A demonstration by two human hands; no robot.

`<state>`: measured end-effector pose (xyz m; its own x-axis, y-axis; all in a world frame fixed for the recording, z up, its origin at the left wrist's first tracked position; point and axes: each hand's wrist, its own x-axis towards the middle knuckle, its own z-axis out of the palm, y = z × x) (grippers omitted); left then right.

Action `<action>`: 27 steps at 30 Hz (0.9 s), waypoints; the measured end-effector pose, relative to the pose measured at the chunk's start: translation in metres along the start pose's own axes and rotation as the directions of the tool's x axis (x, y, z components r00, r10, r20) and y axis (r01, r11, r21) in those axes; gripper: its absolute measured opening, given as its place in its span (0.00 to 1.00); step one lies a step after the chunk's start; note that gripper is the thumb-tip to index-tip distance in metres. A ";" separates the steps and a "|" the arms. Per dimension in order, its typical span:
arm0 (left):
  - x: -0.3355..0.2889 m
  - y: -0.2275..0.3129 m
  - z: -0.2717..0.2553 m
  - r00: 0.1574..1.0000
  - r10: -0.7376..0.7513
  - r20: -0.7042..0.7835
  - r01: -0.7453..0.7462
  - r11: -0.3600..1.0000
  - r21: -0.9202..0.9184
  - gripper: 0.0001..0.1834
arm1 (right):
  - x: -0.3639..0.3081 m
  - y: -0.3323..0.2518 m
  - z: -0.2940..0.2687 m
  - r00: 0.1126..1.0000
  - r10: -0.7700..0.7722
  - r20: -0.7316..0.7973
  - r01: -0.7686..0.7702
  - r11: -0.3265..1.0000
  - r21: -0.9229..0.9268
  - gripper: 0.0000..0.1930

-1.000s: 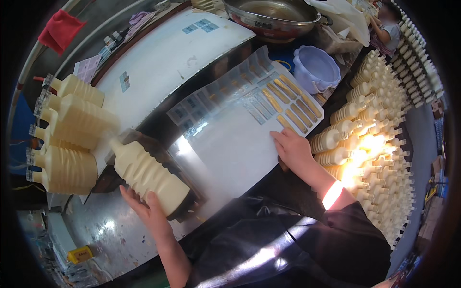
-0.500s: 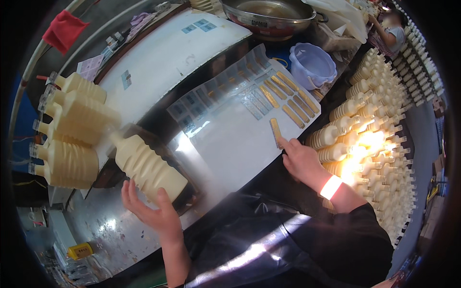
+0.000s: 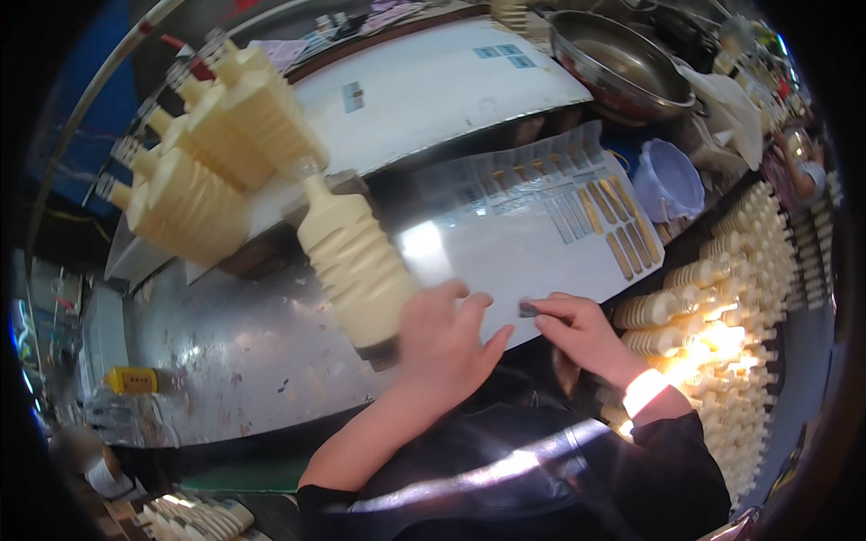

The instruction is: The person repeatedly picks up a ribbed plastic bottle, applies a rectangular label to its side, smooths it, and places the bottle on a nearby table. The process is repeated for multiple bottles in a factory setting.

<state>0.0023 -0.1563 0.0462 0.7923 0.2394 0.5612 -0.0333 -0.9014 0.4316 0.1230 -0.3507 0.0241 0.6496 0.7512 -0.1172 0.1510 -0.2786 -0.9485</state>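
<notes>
My right hand (image 3: 586, 335) is pinched, thumb against fingers, on a small dark label strip (image 3: 528, 308) above the white table edge. What is printed on it cannot be made out. My left hand (image 3: 448, 338) holds nothing, fingers and thumb apart, just right of the base of a cream plastic bottle (image 3: 356, 261) lying on its side. I cannot tell whether its fingers touch the bottle. Several gold label strips (image 3: 620, 212) lie in rows on the white work surface (image 3: 492, 275), beside a clear sheet of blue labels (image 3: 474, 191).
More cream bottles (image 3: 194, 198) lie together at the left. A lavender bucket (image 3: 667, 185) and a wide metal pan (image 3: 622, 68) stand at the back right. Rows of bottles (image 3: 722, 334) fill the right side. A yellow container (image 3: 133, 380) sits at the lower left; another person is far right.
The whole view has turned. My left hand has moved right, from the bottle's side toward my right hand. My right hand, earlier at a gold strip on the table, now pinches a dark-looking strip.
</notes>
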 end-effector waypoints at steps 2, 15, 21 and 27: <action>0.002 -0.003 -0.003 1.000 -0.011 -0.009 0.011 0.999 0.046 0.22 | 0.017 -0.039 0.020 0.990 -0.110 0.082 0.113 0.993 -0.021 0.15; 0.003 -0.065 -0.046 0.716 -0.680 -0.161 0.438 0.616 -0.654 0.08 | 0.120 -0.082 0.082 0.966 -0.169 0.193 0.146 0.981 0.129 0.17; 0.025 -0.095 -0.052 0.564 -0.816 -0.130 0.367 0.389 -0.845 0.13 | 0.170 -0.085 0.098 0.954 -0.025 0.299 -0.075 0.944 0.320 0.10; 0.032 -0.121 -0.041 0.513 -0.846 -0.141 0.375 0.369 -0.850 0.14 | 0.208 -0.092 0.103 0.975 -0.074 0.208 0.052 0.993 0.109 0.12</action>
<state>0.0062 -0.0248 0.0408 0.3488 0.9369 0.0226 -0.2333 0.0634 0.9703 0.1677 -0.1074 0.0564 0.4674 0.8777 -0.1057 0.1020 -0.1723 -0.9798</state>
